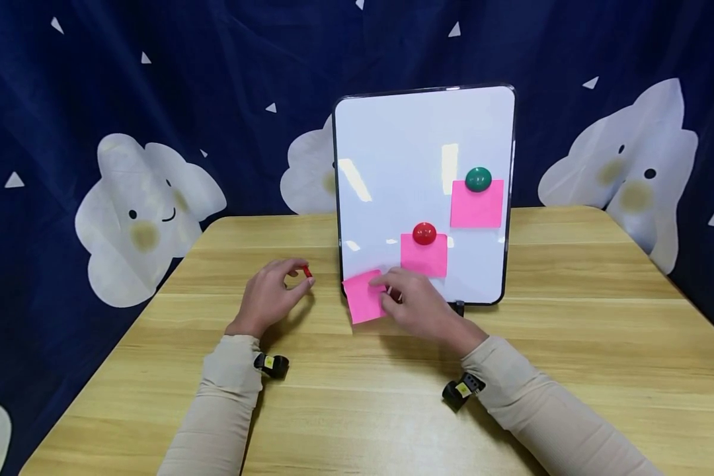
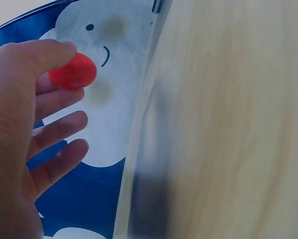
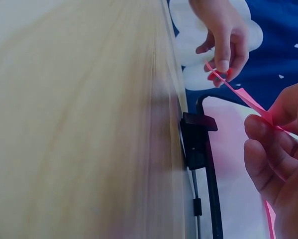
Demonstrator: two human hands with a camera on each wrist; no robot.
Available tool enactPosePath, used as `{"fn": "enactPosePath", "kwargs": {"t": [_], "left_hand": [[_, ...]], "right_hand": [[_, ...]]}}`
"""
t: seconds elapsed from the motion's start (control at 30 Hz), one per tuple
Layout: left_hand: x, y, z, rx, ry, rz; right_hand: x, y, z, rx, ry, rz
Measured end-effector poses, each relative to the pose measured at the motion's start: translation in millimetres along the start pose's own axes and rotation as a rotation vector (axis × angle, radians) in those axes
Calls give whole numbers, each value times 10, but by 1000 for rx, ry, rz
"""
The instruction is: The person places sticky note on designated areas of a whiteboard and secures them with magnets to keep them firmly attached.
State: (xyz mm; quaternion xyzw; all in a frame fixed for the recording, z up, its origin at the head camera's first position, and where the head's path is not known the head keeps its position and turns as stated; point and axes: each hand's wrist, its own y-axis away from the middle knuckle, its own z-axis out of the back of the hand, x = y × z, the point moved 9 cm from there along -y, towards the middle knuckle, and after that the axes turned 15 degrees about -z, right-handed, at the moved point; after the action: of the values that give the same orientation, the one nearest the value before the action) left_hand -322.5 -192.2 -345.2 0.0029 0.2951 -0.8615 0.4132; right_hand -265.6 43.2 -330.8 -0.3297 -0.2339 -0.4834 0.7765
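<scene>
Between thumb and index finger, my left hand [image 1: 269, 297] pinches a round red magnet [image 2: 73, 72], held left of the whiteboard [image 1: 393, 152]. My right hand [image 1: 419, 305] pinches a pink sticky note [image 1: 364, 297] by its right side, in front of the board's lower left corner. In the right wrist view the note [image 3: 241, 94] appears almost edge-on. On the board, another red magnet [image 1: 424, 233] sits at the top of a second pink note [image 1: 424, 256], partly behind my right hand. Higher up at the right, a green magnet [image 1: 478, 179] overlaps the top of a third pink note [image 1: 476, 206].
The board stands upright on a wooden table [image 1: 333, 410], with a black clip-like support [image 3: 196, 139] at its lower edge. Behind the table hangs a dark blue curtain [image 1: 244, 59] with clouds and white triangles. Both wrists wear black cameras [image 1: 272, 365].
</scene>
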Motion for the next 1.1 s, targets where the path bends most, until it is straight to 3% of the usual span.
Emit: {"fn": "enactPosePath", "kwargs": {"t": [0.47,1.1], "left_hand": [[-84,-19,53,-82,-16,-67],[-182,-51,87,-99,-23,-109]], "right_hand": [[-16,-16,115,-70,-34,20],[-10,-25,192,-116,-74,28]]}}
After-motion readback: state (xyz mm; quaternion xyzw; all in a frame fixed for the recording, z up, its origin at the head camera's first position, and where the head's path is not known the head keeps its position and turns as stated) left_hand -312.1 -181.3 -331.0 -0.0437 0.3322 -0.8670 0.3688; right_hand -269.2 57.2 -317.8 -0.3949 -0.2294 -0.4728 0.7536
